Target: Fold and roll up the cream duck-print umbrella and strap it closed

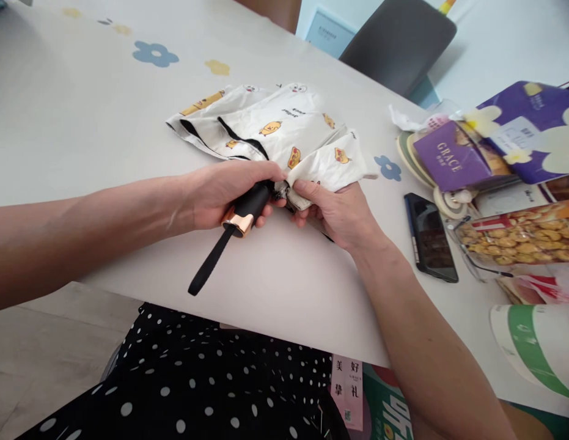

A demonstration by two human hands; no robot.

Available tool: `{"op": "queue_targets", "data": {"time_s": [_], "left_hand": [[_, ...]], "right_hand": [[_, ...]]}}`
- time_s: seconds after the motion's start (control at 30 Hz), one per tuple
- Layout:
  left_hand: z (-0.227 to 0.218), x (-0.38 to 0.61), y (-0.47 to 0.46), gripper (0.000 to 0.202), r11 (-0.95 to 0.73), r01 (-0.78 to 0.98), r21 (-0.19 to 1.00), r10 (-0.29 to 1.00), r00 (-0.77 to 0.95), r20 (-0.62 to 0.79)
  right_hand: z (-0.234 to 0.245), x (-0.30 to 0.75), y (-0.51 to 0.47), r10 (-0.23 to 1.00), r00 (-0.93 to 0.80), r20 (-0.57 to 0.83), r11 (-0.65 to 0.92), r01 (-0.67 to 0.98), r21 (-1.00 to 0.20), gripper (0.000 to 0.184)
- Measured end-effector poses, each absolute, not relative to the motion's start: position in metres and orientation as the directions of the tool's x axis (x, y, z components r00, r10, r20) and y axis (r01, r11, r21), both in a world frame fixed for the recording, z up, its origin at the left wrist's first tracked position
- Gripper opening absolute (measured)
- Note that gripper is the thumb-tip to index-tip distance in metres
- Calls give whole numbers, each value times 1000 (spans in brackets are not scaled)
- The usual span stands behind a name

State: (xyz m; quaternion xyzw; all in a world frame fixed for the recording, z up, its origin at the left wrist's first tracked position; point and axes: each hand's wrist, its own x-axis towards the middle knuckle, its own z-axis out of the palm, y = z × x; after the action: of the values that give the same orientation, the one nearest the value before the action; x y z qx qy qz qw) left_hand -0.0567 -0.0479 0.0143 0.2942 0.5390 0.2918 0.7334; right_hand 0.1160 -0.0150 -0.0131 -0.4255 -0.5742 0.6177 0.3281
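Observation:
A folded white umbrella (275, 125) printed with small yellow ducks lies on the white table (73, 122). My left hand (220, 192) is closed around its black handle (250, 208), which ends in a gold ring and a black wrist strap (211, 263) hanging toward the table edge. My right hand (339, 214) pinches the loose canopy fabric just beside the handle, fingers curled over the cloth. Both hands sit close together near the table's front edge.
A black phone (429, 235) lies right of my right hand. Behind it are purple boxes (453, 159), a clear tub of snacks (517, 241) and a green-and-white roll (536, 348). A dark chair (398, 43) stands at the far side. My polka-dot skirt (197, 385) is below.

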Motion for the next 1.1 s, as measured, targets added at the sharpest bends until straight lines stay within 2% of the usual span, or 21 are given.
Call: {"op": "queue_targets", "data": {"time_s": [0.23,0.53,0.8,0.93,1.1], "left_hand": [[15,-56,-49,15,650,-132,749,753,249,-609],[15,-57,-49,14,669,-143,729,736,262,-624],[15,-57,-49,14,663,-162,731,745,248,-620],[15,-58,-50,14,676,-164,719,733,259,-629],[17,-58,-50,14,685,-159,711,723,271,-635]], "right_hand": [[-12,116,-15,890,-434,-137,-122,62,-991,24],[-5,117,-16,887,-439,-144,-134,54,-989,33],[7,123,-17,902,-421,-99,-114,-11,-993,22],[14,127,-16,912,-396,-104,-121,-19,-992,30],[18,127,-16,929,-357,-99,-111,-12,-994,30]]}}
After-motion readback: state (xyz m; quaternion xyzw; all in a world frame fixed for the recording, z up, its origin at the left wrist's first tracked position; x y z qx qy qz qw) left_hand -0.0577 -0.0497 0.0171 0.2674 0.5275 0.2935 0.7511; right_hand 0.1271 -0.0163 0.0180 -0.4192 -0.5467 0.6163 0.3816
